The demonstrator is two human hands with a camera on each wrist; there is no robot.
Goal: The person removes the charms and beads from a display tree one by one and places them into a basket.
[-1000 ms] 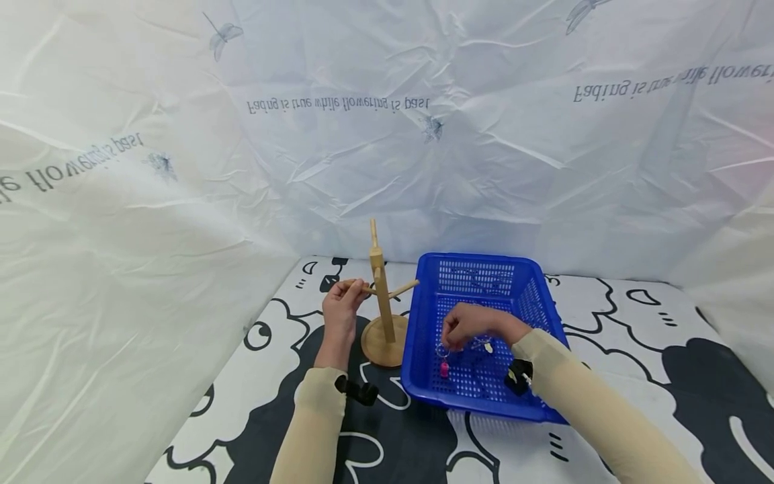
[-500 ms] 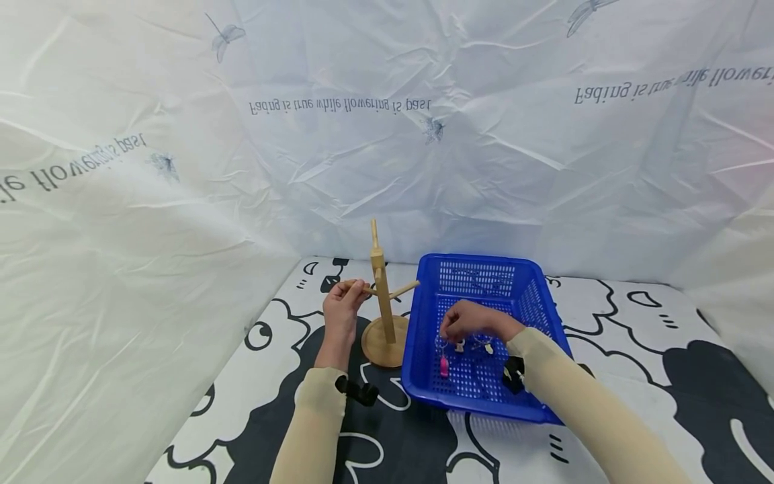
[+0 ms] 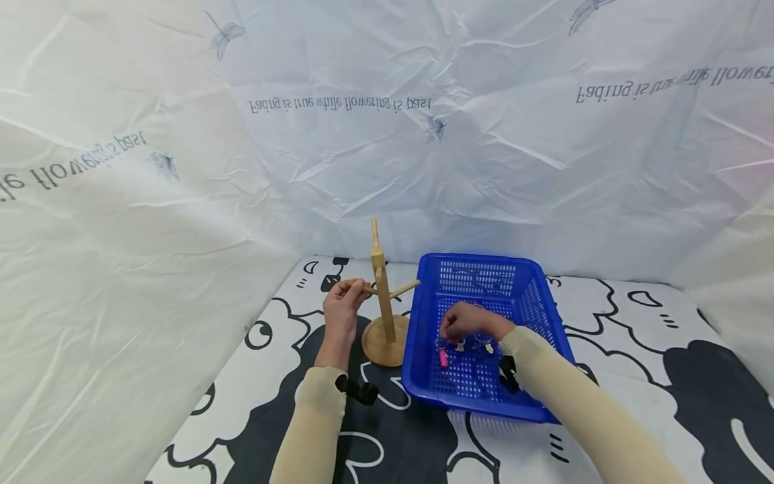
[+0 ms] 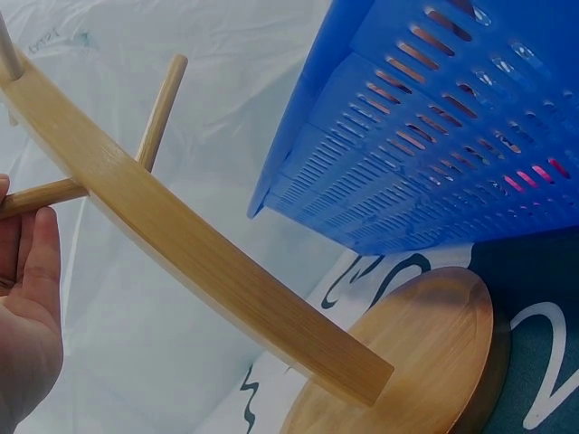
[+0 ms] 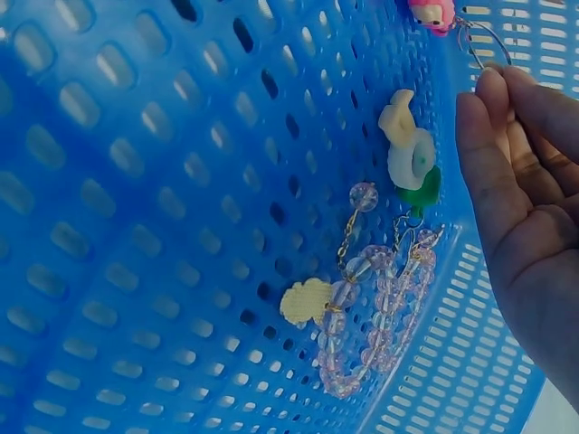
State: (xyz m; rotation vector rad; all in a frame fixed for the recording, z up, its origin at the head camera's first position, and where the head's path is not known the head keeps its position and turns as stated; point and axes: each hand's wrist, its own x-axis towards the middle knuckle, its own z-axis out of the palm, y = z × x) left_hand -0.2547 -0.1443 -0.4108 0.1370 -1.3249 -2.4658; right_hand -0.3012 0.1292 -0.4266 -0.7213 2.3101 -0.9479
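My left hand (image 3: 342, 310) pinches the end of a peg on a wooden peg stand (image 3: 385, 302). The stand has an upright post, several pegs and a round base (image 4: 425, 353). Inside the blue basket (image 3: 413, 376), my right hand (image 3: 465, 321) pinches a metal key ring (image 5: 489, 40) between thumb and fingertips. From the ring hangs a pink figure charm (image 3: 444, 358), partly cut off in the right wrist view. Below that hand in the basket lie a clear pink beaded bracelet (image 5: 339, 362) with a cream charm (image 5: 306, 300), and a white-and-green charm (image 5: 413, 163).
The basket's slotted wall (image 4: 362, 163) stands close to the right of the stand. A black-and-white cartoon cloth (image 3: 363, 437) covers the table. Printed white sheeting (image 3: 338, 154) hangs behind and at both sides.
My right hand has shifted slightly left, and the pink charm hangs a little higher. A pale charm has come into view beside it. My left hand stays on the peg.
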